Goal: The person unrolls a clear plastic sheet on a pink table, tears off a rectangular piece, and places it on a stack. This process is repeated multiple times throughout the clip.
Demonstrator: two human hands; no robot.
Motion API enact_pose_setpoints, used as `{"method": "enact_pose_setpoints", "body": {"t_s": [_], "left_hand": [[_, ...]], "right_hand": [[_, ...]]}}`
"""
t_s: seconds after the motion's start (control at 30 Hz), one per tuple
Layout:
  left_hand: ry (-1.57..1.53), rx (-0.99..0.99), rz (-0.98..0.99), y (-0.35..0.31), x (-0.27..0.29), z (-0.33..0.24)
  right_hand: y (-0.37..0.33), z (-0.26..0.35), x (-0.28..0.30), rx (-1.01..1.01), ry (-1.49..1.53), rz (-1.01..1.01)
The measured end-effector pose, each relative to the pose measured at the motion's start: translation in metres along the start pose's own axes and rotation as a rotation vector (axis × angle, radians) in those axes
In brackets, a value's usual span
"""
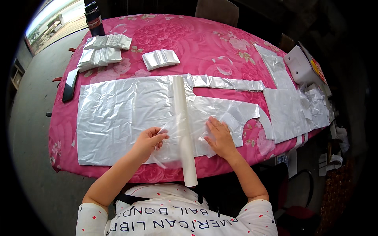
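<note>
Long roll (184,131) bars crossing midway; far pink cloth (204,45) open.

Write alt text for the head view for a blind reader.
A person's left hand pinches clear film beside a long whitish roll lying across a silvery plastic sheet, while the right hand lies palm-down over it. Folded silvery packets and a phone lie on the pink floral tablecloth.

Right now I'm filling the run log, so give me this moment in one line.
left hand: pinching clear plastic film; right hand: flat over silver vest-style bag; white roll: lying across bag
</note>
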State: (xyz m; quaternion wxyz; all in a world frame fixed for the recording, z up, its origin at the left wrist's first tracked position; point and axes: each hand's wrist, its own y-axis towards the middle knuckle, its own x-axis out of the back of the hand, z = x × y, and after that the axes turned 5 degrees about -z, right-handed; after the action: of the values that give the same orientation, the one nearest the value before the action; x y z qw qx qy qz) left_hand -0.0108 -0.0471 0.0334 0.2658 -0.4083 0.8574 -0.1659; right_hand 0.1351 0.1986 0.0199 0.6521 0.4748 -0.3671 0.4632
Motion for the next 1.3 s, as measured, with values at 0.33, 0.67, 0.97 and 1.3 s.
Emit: {"method": "enact_pose_setpoints", "body": {"t_s": [0.33, 0.67, 0.97, 1.3], "left_hand": [[0.126, 0.036, -0.008, -0.008, 0.044, -0.021], [0.413, 0.038, -0.268, -0.052, 0.174, -0.066], [1.015, -0.187, -0.476, -0.040, 0.184, -0.085], [1.122, -1.048, -0.052, 0.006, -0.010, -0.013]], "right_hand": [[-0.022, -0.067, 0.037, -0.367, -0.574, -0.354], [-0.036, 0.118, 0.040, -0.434, 0.167, 0.484], [-0.047, 0.103, 0.040, -0.598, 0.373, 0.476], [-0.051, 0.105, 0.045, -0.613, 0.362, 0.524]]}}
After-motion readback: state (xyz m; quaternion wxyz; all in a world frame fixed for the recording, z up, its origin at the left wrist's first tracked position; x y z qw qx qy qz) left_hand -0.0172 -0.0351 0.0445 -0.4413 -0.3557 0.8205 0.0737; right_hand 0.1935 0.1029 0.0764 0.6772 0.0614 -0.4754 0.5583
